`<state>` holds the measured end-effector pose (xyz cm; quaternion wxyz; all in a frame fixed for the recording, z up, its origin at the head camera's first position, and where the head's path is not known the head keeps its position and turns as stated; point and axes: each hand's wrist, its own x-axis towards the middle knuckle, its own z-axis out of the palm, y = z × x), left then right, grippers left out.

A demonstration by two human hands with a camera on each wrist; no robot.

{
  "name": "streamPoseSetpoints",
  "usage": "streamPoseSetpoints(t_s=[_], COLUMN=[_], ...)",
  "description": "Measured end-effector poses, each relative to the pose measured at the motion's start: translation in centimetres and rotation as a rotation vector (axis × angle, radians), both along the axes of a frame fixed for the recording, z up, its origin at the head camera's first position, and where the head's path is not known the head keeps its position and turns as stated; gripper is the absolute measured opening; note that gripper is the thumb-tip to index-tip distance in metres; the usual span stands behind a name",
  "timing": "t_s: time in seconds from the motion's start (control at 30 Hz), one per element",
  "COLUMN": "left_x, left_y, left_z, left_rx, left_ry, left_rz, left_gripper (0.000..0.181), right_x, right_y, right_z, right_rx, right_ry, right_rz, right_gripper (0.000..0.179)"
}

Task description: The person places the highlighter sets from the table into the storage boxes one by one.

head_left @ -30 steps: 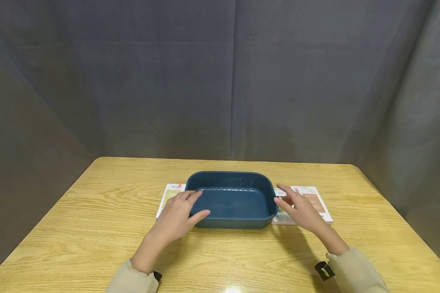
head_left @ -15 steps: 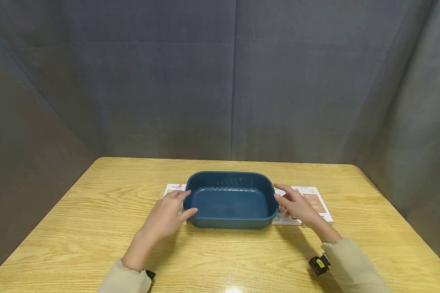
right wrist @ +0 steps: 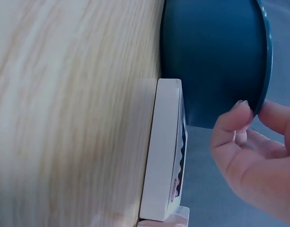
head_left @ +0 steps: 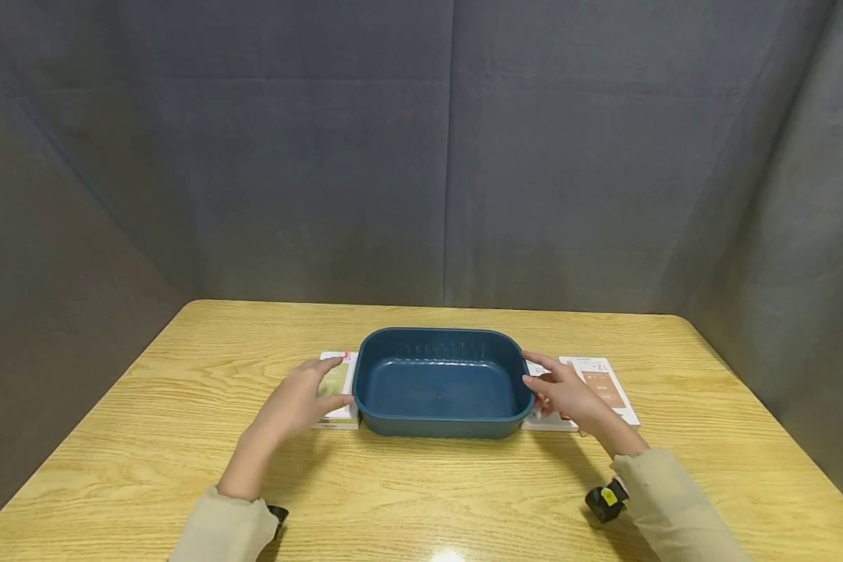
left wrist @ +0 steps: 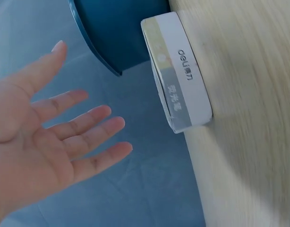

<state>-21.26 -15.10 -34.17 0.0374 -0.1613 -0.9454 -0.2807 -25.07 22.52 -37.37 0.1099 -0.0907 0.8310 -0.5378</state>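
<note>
A light wooden table (head_left: 183,437) with rounded far corners is standing inside a booth. Grey fabric curtains (head_left: 288,172) are hanging close behind and along both sides, one seam running down the middle.

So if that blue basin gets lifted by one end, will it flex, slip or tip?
The blue plastic basin looks rigid, with a rolled rim, so it probably keeps its shape. It holds nothing visible and seems light. The right hand pinches the rim at one end only; the left hand is open beside it, so a one-ended lift would likely tilt it.
</note>
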Motion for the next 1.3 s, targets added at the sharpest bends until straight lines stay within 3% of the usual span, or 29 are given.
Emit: streamPoseSetpoints(t_s=[0.47, 0.8, 1.1, 1.3], left_x=[-1.3, -1.8, -2.4, -2.8], left_y=[-1.6, -2.5, -2.6, -2.6], left_z=[-0.7, -1.1, -1.4, -1.5], left_rx=[0.025, 0.191, 0.185, 0.208], left_ry=[-0.040, -0.231, -0.339, -0.373], left_rz=[0.039, 0.060, 0.102, 0.080], left_gripper=[0.061, 0.063, 0.063, 0.048], right_x=[0.0, -0.1, -0.2, -0.4], right_y=[0.1, 0.2, 0.3, 0.3], right_z=[0.4, 0.1, -0.2, -0.3], right_rx=[-0.250, -0.294, -0.309, -0.308], right_ry=[-0.132, -0.136, -0.134, -0.127], right_rz=[0.074, 0.095, 0.105, 0.102], right_gripper=[0.057, 0.056, 0.056, 0.057])
